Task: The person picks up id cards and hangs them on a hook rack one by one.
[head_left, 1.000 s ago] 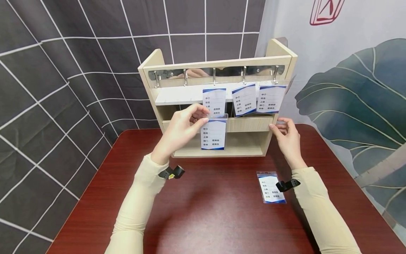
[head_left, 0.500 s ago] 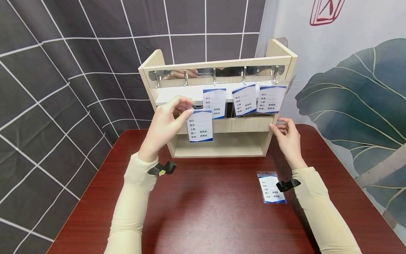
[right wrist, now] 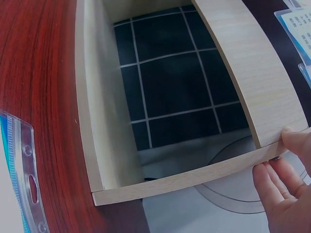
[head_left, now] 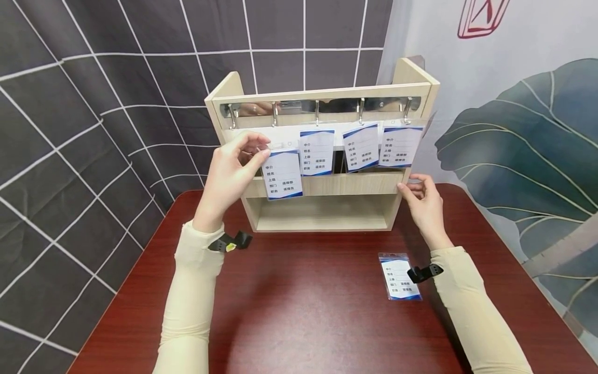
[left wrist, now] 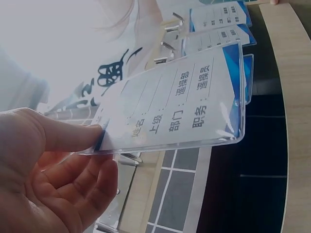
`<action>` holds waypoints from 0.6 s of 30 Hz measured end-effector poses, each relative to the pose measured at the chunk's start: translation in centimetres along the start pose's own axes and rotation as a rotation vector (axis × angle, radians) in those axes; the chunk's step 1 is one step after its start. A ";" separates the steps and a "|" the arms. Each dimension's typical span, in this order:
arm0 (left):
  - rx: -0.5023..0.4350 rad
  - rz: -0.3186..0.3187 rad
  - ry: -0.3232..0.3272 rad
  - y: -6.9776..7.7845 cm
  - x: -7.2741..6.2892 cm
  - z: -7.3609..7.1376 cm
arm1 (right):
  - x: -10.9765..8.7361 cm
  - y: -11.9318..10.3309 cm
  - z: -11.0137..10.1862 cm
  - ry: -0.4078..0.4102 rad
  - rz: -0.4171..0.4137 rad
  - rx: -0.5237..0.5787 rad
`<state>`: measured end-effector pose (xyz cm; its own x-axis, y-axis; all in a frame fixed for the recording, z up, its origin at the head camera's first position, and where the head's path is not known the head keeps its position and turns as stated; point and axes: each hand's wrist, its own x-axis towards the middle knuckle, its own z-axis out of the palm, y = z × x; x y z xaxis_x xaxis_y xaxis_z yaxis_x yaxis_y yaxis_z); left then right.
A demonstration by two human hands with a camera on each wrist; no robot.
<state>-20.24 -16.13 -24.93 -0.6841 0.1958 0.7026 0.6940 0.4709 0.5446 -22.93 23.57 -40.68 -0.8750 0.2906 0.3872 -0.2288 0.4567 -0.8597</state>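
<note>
My left hand (head_left: 233, 169) pinches a clear-sleeved badge (head_left: 283, 176) by its upper left corner, thumb in front. The badge hangs in front of the rack, below the second hook (head_left: 274, 114) from the left, apart from it. In the left wrist view the same badge (left wrist: 189, 107) shows its printed face. On the three hooks to the right hang a badge (head_left: 317, 153), a tilted badge (head_left: 361, 147) and another badge (head_left: 400, 145). With thumb and fingertips my right hand (head_left: 425, 208) grips the right side panel (right wrist: 194, 177) of the wooden rack (head_left: 322, 186).
A further badge (head_left: 400, 277) lies on the dark red table (head_left: 299, 311), beside my right wrist. At the far left, a bare hook (head_left: 232, 117) sits on the metal strip. Gridded dark cloth (head_left: 154, 88) hangs behind the rack.
My left hand has carried its badge left and upward, from below the middle hook's badge to below the second hook. My right hand has stayed on the side panel.
</note>
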 end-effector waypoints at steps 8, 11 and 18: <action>0.004 -0.014 0.034 -0.9 0.7 0.1 | 0.1 0.1 0.0 -0.002 -0.002 -0.008; 0.011 -0.026 0.042 -1.3 1.1 0.1 | 0.1 0.2 0.0 -0.003 -0.003 -0.011; 0.027 -0.044 0.067 -1.9 1.8 0.3 | 0.2 0.5 0.1 0.000 -0.014 -0.012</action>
<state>-22.88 -16.44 -24.81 -0.6969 0.1170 0.7075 0.6567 0.5007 0.5640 -23.24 23.76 -41.05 -0.8719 0.2839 0.3989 -0.2359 0.4704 -0.8504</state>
